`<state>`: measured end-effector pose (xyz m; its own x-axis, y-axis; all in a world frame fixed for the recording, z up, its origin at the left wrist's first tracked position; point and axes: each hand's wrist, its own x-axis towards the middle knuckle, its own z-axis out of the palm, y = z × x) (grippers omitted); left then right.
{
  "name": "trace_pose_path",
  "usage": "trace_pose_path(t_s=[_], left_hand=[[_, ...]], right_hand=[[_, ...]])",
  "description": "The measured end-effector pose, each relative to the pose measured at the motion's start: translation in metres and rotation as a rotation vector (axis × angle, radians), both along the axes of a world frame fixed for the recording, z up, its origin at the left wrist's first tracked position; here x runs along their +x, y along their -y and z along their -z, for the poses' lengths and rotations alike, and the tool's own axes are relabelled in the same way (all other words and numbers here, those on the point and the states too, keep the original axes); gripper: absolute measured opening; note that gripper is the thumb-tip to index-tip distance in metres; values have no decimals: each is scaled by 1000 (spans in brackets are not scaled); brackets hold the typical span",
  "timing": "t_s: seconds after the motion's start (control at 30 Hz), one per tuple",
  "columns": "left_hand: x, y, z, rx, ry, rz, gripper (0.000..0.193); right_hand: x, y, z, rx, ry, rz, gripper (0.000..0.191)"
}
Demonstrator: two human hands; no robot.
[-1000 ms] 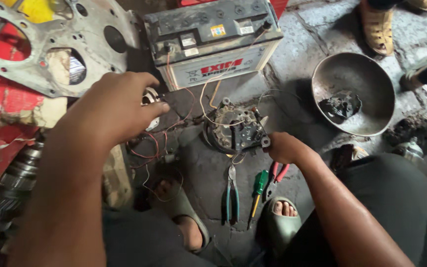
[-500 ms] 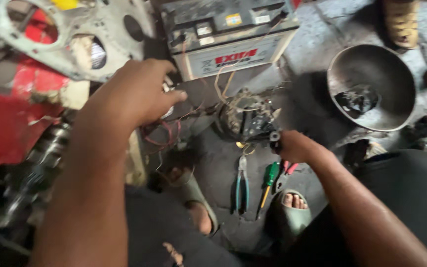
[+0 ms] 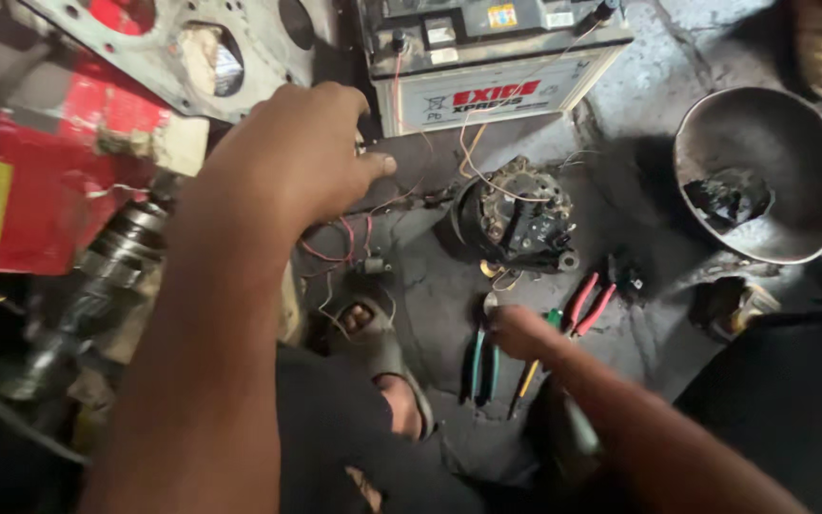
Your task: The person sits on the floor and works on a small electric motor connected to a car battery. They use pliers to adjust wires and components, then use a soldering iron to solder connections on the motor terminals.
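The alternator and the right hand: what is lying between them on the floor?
In the head view, between the alternator and the right hand lies a short stretch of dark floor with thin loose wires. Red-handled pliers lie off to the side.

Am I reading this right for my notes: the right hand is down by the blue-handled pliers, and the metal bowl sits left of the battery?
Not quite. The head view shows the metal bowl right of the battery. The right hand is indeed by the blue-handled pliers.
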<state>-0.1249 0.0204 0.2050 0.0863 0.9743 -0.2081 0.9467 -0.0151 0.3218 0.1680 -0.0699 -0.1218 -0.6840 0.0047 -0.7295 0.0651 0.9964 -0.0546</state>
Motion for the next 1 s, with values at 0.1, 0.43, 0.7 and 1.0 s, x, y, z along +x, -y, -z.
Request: trace_pose_path(t_s=[0.1,0.43,0.7,1.0], left_hand=[[4,0,-3,-60,-13,18,42],[20,-9,-8,-115,46,64,35],[30,-18,-3,-147,5,105,39],[61,-18,14,-164,14,166,36]], right_hand=[[-61,0,-14,-121,-438,1385,46],[-140,-27,-9,129,-444,1134,29],[-93,-2,-58,-89,-342,1017,21],[3,-11,-209,-156,-739,1590,21]])
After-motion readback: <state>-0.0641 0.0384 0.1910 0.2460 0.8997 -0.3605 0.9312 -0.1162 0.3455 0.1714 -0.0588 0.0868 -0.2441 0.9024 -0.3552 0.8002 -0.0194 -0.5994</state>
